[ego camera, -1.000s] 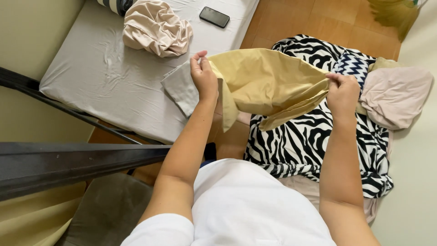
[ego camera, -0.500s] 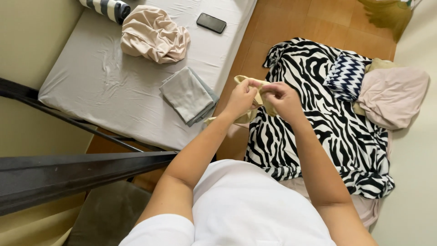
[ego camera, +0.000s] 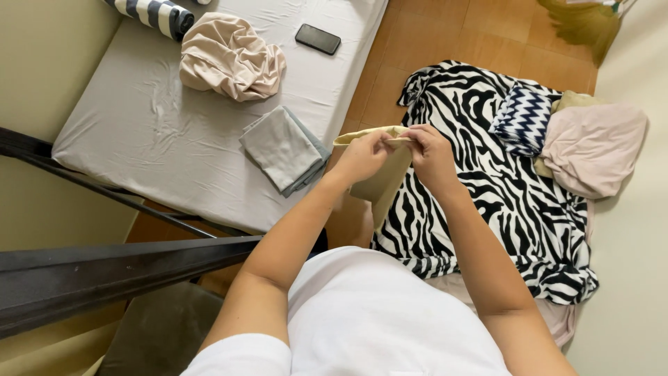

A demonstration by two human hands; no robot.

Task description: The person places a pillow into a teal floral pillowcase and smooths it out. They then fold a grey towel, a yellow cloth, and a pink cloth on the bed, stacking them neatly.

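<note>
Both arms reach forward, left hand [ego camera: 362,157] and right hand [ego camera: 430,154] together, fingers pinched on a folded tan cloth [ego camera: 379,177] hanging above the wooden floor [ego camera: 445,42]. The hands hide its top edge.

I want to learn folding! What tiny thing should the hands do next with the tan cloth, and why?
Probably smooth the fold downward. Both hands, left and right, pinch the tan cloth together at its top edge, so the halves already meet, and the rest hangs loose below them. A folded grey cloth lies on the bed beside it.
</note>
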